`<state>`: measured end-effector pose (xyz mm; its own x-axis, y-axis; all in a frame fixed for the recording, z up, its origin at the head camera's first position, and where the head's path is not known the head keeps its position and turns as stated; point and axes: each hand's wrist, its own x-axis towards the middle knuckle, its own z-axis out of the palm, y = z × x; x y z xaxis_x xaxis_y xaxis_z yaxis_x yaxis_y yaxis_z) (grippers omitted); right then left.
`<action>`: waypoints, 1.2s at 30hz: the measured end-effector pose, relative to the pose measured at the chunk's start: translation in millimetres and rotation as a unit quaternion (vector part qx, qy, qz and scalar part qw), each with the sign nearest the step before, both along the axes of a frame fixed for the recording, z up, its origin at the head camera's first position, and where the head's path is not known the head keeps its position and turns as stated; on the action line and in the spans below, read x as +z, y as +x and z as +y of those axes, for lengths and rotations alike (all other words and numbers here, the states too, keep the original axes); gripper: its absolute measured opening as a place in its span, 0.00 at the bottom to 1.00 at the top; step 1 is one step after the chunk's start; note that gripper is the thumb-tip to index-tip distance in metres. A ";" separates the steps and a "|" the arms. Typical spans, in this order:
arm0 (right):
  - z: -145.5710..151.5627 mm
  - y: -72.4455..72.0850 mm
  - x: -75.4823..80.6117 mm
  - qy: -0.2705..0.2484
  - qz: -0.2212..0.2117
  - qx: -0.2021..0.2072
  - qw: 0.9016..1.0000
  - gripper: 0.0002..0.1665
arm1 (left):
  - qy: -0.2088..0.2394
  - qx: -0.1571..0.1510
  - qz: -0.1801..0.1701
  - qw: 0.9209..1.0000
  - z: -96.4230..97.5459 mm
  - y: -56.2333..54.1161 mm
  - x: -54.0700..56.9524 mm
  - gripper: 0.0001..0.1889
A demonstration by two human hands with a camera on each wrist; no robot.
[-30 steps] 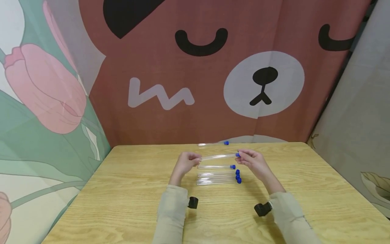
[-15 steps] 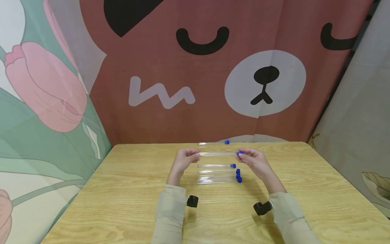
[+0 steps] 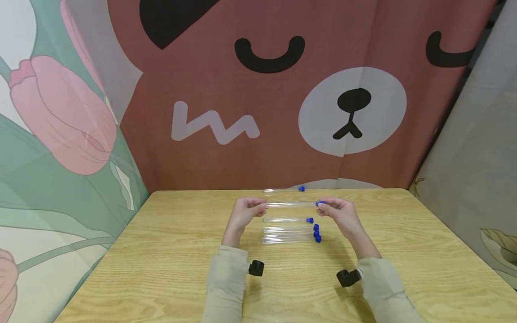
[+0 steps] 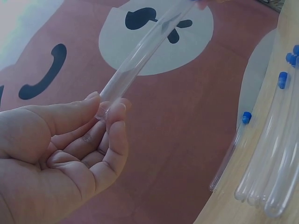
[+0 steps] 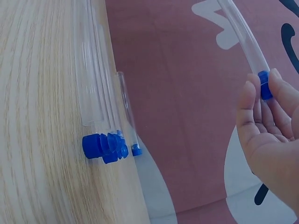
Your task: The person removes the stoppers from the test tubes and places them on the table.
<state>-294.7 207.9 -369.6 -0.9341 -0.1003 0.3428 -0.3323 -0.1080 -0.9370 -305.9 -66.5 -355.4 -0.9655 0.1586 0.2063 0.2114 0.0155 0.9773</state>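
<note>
Both hands hold one clear test tube [image 3: 290, 205] level, raised above the table. My left hand [image 3: 243, 213] pinches its rounded bottom end between thumb and fingers, as the left wrist view shows up close. At the other end, my right hand [image 3: 342, 216] pinches the blue cap [image 5: 265, 85], which is seated in the tube's mouth. Nearer to me, a capped test tube [image 3: 286, 220] lies crosswise on the table, and several more tubes [image 3: 284, 241] lie side by side in front of it, blue caps to the right.
Another capped tube [image 3: 280, 190] lies near the back edge of the wooden table [image 3: 169, 251]. Behind the table hangs a brown curtain [image 3: 194, 166] with a bear print. A black wrist camera [image 3: 256, 268] sits by the left sleeve, another camera [image 3: 347, 277] by the right.
The held tube was tilted, its left end lower, and is now level. My left hand rose slightly; the right fingers shifted a little on the cap. The tubes on the table stayed put.
</note>
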 end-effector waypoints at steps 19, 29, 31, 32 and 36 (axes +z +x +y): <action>-6.9 3.6 1.9 0.042 0.029 -0.110 0.993 0.18 | -0.012 0.013 0.007 1.000 5.4 2.6 1.6 0.11; 16.2 -29.6 -34.0 0.030 0.112 -0.032 0.993 0.12 | -0.017 -0.010 0.007 1.000 1.9 -1.1 2.5 0.10; 10.8 -15.4 -19.4 0.039 0.100 -0.032 0.994 0.13 | -0.016 -0.013 0.004 1.000 1.4 -2.0 2.1 0.11; 4.9 -2.1 -5.9 0.052 0.090 -0.044 0.994 0.14 | -0.015 -0.013 0.004 1.000 1.2 -2.1 2.1 0.11; 4.2 1.5 -1.6 0.062 0.055 -0.050 0.995 0.15 | -0.014 -0.007 -0.003 1.000 1.5 -2.4 1.4 0.11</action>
<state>-293.2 212.1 -371.2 -0.8992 -0.0570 0.4339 -0.4365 0.0443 -0.8986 -308.3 -65.0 -354.0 -0.9645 0.1773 0.1959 0.2059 0.0392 0.9778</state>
